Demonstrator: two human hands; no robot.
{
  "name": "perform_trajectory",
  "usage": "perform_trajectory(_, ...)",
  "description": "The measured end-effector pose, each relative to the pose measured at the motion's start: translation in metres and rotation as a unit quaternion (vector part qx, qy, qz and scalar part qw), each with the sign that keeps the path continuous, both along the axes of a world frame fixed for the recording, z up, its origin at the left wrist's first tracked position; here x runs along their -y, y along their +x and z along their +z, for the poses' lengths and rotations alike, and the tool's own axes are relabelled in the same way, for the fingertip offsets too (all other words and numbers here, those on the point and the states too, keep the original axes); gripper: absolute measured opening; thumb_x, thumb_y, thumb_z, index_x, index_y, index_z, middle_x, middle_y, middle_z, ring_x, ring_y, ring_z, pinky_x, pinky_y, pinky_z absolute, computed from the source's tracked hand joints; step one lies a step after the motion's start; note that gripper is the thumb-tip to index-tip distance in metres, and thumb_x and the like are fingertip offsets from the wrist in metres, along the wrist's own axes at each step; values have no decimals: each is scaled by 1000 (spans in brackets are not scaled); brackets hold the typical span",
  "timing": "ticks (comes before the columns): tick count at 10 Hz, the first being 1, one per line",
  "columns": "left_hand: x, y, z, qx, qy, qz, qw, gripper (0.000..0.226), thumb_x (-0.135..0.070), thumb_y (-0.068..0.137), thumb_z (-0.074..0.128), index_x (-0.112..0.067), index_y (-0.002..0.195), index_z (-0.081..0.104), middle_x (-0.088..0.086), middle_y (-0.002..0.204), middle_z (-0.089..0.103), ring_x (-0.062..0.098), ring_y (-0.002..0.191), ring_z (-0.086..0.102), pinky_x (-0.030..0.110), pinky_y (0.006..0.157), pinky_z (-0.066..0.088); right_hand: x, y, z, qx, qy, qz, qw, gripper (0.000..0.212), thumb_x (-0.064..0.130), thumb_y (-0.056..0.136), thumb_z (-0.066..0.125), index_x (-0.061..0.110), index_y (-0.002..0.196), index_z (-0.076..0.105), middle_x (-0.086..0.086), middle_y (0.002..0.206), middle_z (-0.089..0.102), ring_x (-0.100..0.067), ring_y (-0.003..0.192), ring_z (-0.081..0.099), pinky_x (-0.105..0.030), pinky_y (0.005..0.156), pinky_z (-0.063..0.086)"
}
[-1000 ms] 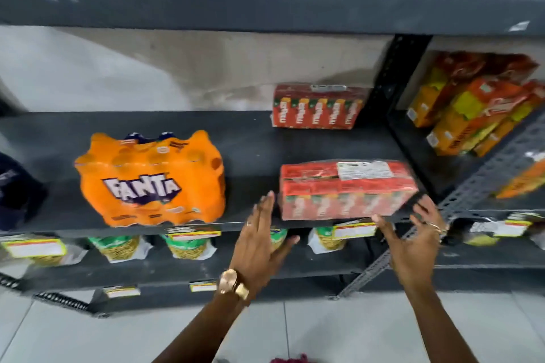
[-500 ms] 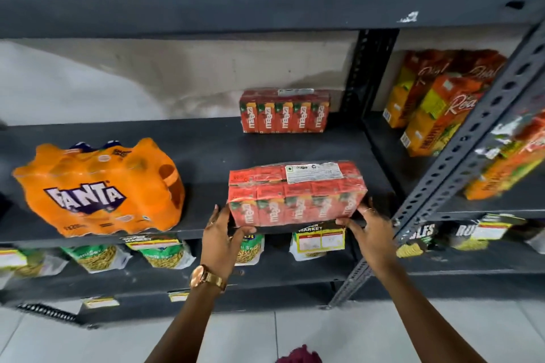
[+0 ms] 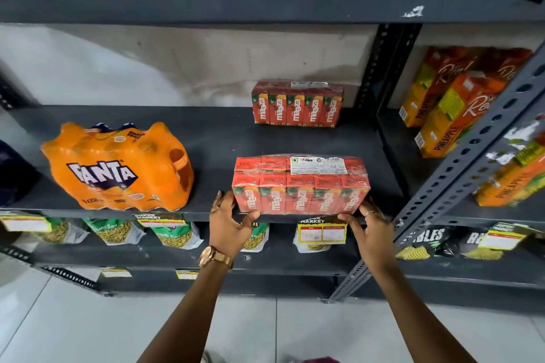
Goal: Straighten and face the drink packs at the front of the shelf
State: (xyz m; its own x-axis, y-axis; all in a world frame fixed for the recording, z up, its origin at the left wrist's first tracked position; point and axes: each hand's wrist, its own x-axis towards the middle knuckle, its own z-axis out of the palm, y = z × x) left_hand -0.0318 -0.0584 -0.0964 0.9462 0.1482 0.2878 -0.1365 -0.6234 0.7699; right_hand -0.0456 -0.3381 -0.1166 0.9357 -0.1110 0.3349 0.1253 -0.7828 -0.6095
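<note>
A shrink-wrapped red Maaza drink pack sits at the front edge of the dark grey shelf, labels facing me. My left hand grips its lower left corner, thumb under the front. My right hand holds its lower right corner. A second red Maaza pack stands at the back of the same shelf against the wall. An orange Fanta multipack lies to the left near the front edge, slightly angled.
Tall pineapple juice cartons lean in the bay to the right, behind a slanted perforated steel post. Snack bags and price tags line the shelf below. A dark pack sits at far left.
Both hands went from reaching toward the front Maaza pack to gripping its two lower corners. The pack now sits squarer to the shelf edge, and my view has shifted right and closer.
</note>
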Motion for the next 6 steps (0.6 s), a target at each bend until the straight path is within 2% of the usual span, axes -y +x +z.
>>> perform_trajectory(1, -2, 0, -5, -13, 8, 0, 1000, 38, -15, 70, 79, -9, 103, 60, 2, 97, 68, 36, 100, 63, 61, 93, 47, -2, -1, 4, -1, 0, -4, 1000, 31, 20, 81, 72, 4, 108, 64, -17, 118, 67, -36, 110, 62, -48, 86, 56)
perform_trajectory(3, -9, 0, -7, -34, -6, -11, 999, 34, -17, 77, 76, -10, 108, 62, 12, 110, 70, 37, 124, 48, 51, 102, 43, -11, -3, -2, -14, 17, -32, 999, 34, 24, 86, 64, 4, 113, 61, -17, 124, 63, -37, 119, 55, -49, 93, 51)
perform_trajectory(4, -8, -3, -7, -34, -5, -17, 999, 34, -16, 79, 75, -5, 109, 62, 16, 111, 69, 38, 128, 44, 49, 107, 37, -11, -3, -4, -17, 12, -44, 999, 32, 22, 86, 65, 3, 111, 62, -17, 122, 64, -37, 117, 56, -48, 91, 52)
perform_trajectory(5, -9, -4, 4, -55, 5, -33, 998, 39, -18, 79, 75, -4, 112, 59, 16, 112, 68, 39, 126, 45, 54, 106, 38, -17, -8, 13, -37, 11, -30, 999, 35, 34, 89, 59, 3, 104, 63, -17, 111, 68, -39, 106, 61, -38, 81, 50)
perform_trajectory(6, -12, -6, 7, -60, -13, -54, 997, 73, -31, 75, 76, -5, 133, 40, 16, 133, 55, 36, 130, 42, 55, 109, 33, -14, -15, 37, -77, 2, 2, 997, 61, 55, 87, 48, 2, 114, 60, -19, 114, 67, -39, 103, 62, -32, 73, 41)
